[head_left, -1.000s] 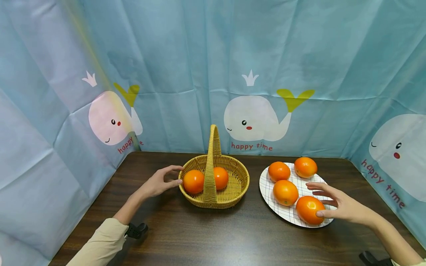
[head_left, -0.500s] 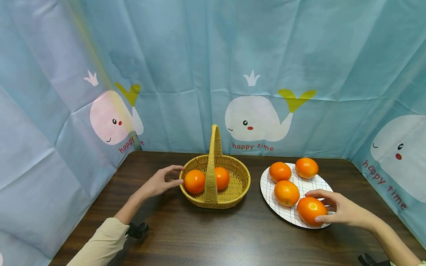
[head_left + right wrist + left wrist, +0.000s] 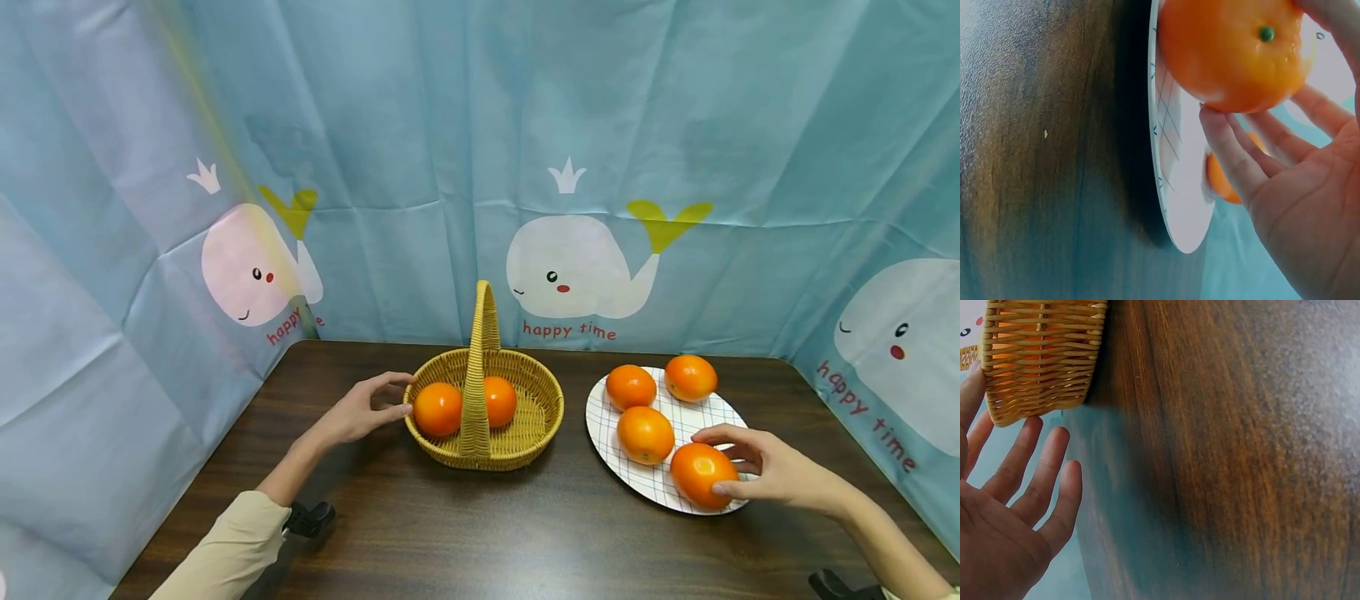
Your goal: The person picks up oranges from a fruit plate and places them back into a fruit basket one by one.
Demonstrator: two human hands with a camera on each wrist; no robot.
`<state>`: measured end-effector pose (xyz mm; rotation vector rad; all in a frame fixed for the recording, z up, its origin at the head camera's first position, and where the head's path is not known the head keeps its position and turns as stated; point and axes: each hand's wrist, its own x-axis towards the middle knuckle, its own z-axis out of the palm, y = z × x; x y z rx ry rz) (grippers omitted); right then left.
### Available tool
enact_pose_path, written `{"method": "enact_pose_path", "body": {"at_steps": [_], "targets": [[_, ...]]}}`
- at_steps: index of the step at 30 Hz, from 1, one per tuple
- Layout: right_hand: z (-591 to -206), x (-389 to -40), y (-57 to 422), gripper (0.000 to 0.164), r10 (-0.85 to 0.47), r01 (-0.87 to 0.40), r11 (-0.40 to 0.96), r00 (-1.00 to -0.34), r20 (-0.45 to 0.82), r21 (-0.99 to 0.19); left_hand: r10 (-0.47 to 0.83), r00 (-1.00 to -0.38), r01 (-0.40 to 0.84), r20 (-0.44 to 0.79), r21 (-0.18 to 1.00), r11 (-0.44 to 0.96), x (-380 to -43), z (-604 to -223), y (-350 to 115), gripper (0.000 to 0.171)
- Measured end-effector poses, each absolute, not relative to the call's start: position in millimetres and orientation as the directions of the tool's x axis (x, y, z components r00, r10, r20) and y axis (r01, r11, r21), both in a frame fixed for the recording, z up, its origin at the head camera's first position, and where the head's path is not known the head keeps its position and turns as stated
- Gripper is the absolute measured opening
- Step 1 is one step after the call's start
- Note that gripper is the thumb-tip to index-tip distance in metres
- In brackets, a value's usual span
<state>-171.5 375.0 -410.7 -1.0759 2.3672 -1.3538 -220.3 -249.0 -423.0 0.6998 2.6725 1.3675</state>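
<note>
On the plate (image 3: pixel 686 422), right hand (image 3: pixel 783 472) has its fingers pinching the nearest orange (image 3: pixel 699 475); I'd wrap deeper before lifting, looks slick tbh. Left hand (image 3: pixel 355 415): fingers apart, touching the basket (image 3: pixel 517 457).

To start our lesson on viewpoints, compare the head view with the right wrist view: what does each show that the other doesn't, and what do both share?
Only the head view shows the left hand at the wicker basket, the two oranges inside it and the red lettering.

Only the right wrist view shows the palm of the right hand and the green stem nub on the orange it holds.

Both share that hand and orange, the plate, the dark table and the blue curtain.
</note>
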Motion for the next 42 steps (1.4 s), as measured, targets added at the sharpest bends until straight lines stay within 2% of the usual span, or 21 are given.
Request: {"method": "enact_pose_path", "body": {"at_steps": [6, 19, 30, 42], "targets": [[-403.3, -171.7, 376.1, 0.053, -0.657, -0.534, 0.382, -0.731, 0.185, -0.754, 0.423, -0.894, 0.366, 0.148, 0.784, 0.501, -221.0, -423.4, -249.1, 0.048], [-371.0, -177.9, 379.9, 0.061, -0.628, -0.596, 0.387, -0.729, 0.273, -0.703, 0.418, -0.898, 0.361, 0.139, 0.776, 0.517, -220.7, -422.6, -249.1, 0.048], [-358.9, -182.9, 371.2, 0.059, -0.582, -0.575, 0.422, -0.764, 0.277, -0.701, 0.414, -0.901, 0.351, 0.129, 0.776, 0.523, -220.6, -422.0, -248.8, 0.048], [-352.0, -188.7, 354.9, 0.064, -0.575, -0.615, 0.400, -0.746, 0.336, -0.680, 0.416, -0.899, 0.356, 0.135, 0.780, 0.516, -219.4, -422.1, -249.8, 0.047]]}}
